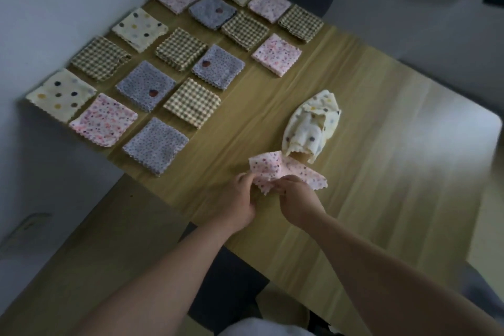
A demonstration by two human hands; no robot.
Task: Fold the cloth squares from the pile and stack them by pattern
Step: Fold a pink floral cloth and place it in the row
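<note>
Just then my left hand (241, 199) and right hand (296, 198) both pinched the pink floral cloth (272, 169), fingers curled on its near edge. It hung rumpled and only partly opened, low over the wooden table (381, 185). At one o'clock from it, just beside it, lay the crumpled cream dotted pile (311, 125). Towards ten and eleven o'clock the folded squares sat in rows, each apart from the next: a grey-blue stack (155, 144) nearest me, then a checked stack (192, 102), a pink floral stack (103, 120), and a cream dotted stack (61, 94) furthest out at ten o'clock.
</note>
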